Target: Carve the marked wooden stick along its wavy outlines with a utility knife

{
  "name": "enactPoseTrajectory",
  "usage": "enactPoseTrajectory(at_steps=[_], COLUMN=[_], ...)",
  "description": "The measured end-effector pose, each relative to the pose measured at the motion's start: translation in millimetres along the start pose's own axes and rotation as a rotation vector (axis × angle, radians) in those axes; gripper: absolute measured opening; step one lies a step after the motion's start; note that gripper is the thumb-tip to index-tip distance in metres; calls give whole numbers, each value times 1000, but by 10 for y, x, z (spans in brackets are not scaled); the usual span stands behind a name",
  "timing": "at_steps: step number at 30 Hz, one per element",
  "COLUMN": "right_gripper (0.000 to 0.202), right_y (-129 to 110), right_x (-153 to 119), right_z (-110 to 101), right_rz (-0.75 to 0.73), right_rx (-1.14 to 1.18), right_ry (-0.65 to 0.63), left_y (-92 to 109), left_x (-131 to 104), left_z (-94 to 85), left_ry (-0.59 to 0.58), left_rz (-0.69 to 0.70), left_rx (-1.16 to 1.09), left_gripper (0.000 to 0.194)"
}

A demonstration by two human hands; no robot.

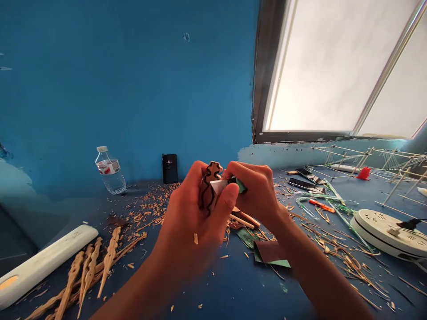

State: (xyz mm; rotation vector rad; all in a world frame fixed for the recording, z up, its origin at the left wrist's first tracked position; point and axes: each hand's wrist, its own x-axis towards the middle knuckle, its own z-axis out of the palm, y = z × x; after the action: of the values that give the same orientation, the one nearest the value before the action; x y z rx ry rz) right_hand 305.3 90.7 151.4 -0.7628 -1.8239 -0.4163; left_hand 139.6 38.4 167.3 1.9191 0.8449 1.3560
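Observation:
My left hand (190, 209) is closed around a small flat piece of wood (207, 191) marked with wavy black lines. The fingers of my right hand (255, 189) wrap a knife with a greenish handle, most of it hidden in the grip. Its pale blade (218, 186) lies against the right side of the wood, close to my left thumb. A wood chip (195, 238) clings to the back of my left hand. Below my hands are a folded sheet of sandpaper (268, 252) and some thin wooden sticks (245, 218).
Carved wooden sticks (110, 255) lie at left beside a long white bar (50, 262). A water bottle (111, 171) and black box (170, 169) stand near the wall. Shavings (347, 262), phones (306, 185), an orange cutter (322, 205), a round power strip (383, 229) and a stick frame (367, 155) are at right.

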Motion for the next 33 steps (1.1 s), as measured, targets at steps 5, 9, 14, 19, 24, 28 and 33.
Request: enactPoseTrajectory(at_steps=[5,9,14,19,24,28,33], right_gripper=[15,16,21,28,27,30,29], right_y=[-103,-171,-205,-241,-259,-254,-325], right_x=[13,24,16,-1,5,2,-17], right_z=[-56,-86,-66,-32,-27,-34,-47], right_rz=[-38,-39,-62,-77,-72,-55,-8], right_rx=[53,61,93,106,124,118,84], right_ry=[5,7,-12,27,58,40,53], left_y=[35,30,27,30,41,39,54], left_x=[-4,5,-1,-24,-35,-40,-71], left_z=[-24,-18,-8,-6,14,23,48], left_ry=[34,54,91,96,88,102,92], left_rz=[87,136,172,194,176,157,176], left_rx=[144,212,274,253,221,220,225], left_gripper=[33,32,30,32,31,32,34])
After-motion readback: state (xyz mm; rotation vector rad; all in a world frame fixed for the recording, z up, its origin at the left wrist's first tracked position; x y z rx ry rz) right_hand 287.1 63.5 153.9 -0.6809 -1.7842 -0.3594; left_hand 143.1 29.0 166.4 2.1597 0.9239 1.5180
